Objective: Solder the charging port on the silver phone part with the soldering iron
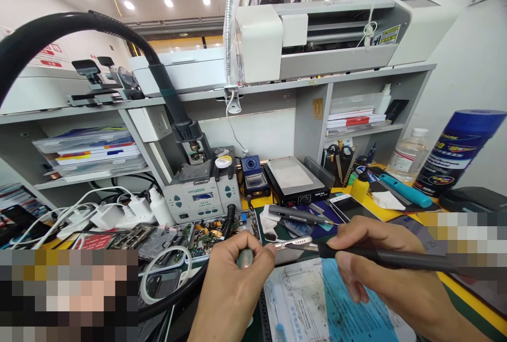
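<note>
My left hand is closed in a pinch near the middle of the bench. Thumb and forefinger hold one end of a slim silver piece with a row of small dark holes. A greenish object, too hidden to name, shows within the same grip. In my right hand is a black-handled soldering iron, its metal tip pointing left. The tip meets or overlaps the silver piece; actual contact is unclear. Beneath both hands lies a blue and white printed sheet.
Behind are a hot-air station, a small blue-black soldering unit and a heating plate. A tray of circuit boards stands left. A phone, yellow bottle and spray can stand right. A black hose crosses beside my left hand.
</note>
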The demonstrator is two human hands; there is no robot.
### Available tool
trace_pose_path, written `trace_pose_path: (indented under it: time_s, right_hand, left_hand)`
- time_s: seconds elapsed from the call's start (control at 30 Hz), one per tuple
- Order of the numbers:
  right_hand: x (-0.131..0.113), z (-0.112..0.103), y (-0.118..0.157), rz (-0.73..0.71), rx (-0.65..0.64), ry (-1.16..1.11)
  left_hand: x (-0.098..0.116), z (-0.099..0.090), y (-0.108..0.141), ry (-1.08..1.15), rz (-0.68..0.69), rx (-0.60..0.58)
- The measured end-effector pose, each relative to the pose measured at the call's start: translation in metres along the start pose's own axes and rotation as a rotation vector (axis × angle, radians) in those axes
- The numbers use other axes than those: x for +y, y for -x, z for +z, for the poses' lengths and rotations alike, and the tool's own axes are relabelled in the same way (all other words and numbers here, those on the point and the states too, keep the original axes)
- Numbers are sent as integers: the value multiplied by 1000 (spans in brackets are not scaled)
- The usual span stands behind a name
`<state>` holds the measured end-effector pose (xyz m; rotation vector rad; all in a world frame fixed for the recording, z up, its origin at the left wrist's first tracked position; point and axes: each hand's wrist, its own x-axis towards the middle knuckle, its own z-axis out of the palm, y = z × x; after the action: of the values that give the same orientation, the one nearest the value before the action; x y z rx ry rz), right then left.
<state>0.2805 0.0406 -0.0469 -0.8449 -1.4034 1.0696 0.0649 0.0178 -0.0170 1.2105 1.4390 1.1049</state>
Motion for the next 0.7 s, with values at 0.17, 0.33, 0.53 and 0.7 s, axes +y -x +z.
trace_pose_path:
  time_s: [0.17,0.33,0.53,0.7]
  right_hand:
    - [-2,0,0,6,15,-14]
    - [-12,10,2,51,122,-9]
    - [-17,18,5,115,194,-32]
    - [-13,13,4,131,151,-134]
  left_hand:
    - [-2,0,-1,-2,1,5]
    - [1,0,1,2,-18,7]
    - [1,0,1,20,-16,8]
    - [0,0,0,18,-9,4]
